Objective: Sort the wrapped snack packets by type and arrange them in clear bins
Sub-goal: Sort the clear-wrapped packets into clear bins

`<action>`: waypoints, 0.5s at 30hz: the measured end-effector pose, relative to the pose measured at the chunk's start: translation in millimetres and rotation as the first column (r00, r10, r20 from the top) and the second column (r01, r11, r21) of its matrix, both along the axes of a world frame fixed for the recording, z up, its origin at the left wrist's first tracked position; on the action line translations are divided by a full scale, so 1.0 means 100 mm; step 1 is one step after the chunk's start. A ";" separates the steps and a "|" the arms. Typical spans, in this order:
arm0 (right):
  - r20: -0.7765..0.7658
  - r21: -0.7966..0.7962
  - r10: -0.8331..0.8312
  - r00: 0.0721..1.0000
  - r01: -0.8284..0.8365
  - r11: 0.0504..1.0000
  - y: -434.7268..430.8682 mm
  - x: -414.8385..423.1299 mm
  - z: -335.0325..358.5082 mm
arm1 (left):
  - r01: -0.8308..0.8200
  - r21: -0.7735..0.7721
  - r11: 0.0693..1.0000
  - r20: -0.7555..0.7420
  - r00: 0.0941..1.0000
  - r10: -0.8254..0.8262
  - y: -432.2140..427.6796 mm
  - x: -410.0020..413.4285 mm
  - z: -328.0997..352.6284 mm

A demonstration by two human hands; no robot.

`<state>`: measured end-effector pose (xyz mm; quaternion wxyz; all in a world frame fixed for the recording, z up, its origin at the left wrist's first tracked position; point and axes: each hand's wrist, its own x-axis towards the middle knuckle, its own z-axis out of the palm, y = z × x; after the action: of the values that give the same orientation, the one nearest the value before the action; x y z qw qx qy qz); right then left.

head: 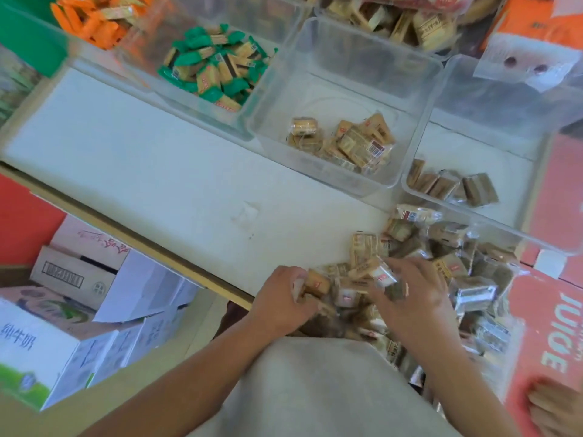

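Note:
A loose pile of wrapped snack packets (441, 263), tan and dark brown, lies on the white table at the near right. My left hand (280, 299) grips a few tan packets at the pile's left edge. My right hand (410, 298) rests on the pile, its fingers curled round a clear-wrapped packet. A clear bin (334, 86) in the middle holds several tan packets (347, 143). Another clear bin (457, 212) to its right holds a few dark brown packets (454, 184). A further bin (189, 102) holds green packets (214, 67).
Orange packets (94, 17) fill a bin at the far left, more tan packets (403, 20) one at the back. Red juice cartons (549, 326) stand at the right, with another person's hand (555, 405) on one. Cardboard boxes (79, 304) sit below the table's left edge.

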<state>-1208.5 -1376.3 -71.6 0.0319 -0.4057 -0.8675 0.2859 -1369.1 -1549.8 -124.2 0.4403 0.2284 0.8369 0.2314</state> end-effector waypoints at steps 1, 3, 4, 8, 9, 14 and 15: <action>0.050 -0.035 0.037 0.998 -0.035 0.999 0.02 0.01 -0.03 | 0.045 -0.020 0.999 -0.003 0.999 -0.045 -0.01 0.03 -0.02; 0.165 -0.182 0.131 0.978 -0.101 0.978 0.08 0.01 -0.05 | 0.115 -0.068 0.991 0.006 0.993 -0.115 -0.02 0.10 -0.08; 0.228 -0.227 0.184 0.956 -0.132 0.965 0.11 -0.02 -0.07 | 0.140 -0.081 0.987 -0.002 0.990 -0.140 -0.02 0.14 -0.13; 0.431 -0.184 0.317 0.845 -0.262 0.947 0.20 -0.21 -0.21 | 0.123 -0.079 0.989 -0.047 0.991 -0.127 0.03 0.22 -0.32; 0.458 -0.141 0.328 0.826 -0.297 0.944 0.21 -0.25 -0.25 | 0.087 -0.059 0.995 -0.036 0.995 -0.089 0.04 0.22 -0.34; 0.365 -0.165 0.280 0.888 -0.234 0.958 0.28 -0.32 -0.33 | -0.156 0.023 0.987 -0.018 0.988 0.156 0.00 0.05 -0.39; 0.330 -0.195 0.243 0.912 -0.186 0.963 0.30 -0.37 -0.34 | -0.243 0.045 0.969 -0.021 0.969 0.244 0.00 -0.02 -0.40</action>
<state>-1245.4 -1346.1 -105.3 -0.1873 -0.3536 -0.8729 0.2791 -1370.7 -1549.4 -164.4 0.3925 0.1360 0.8593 0.2984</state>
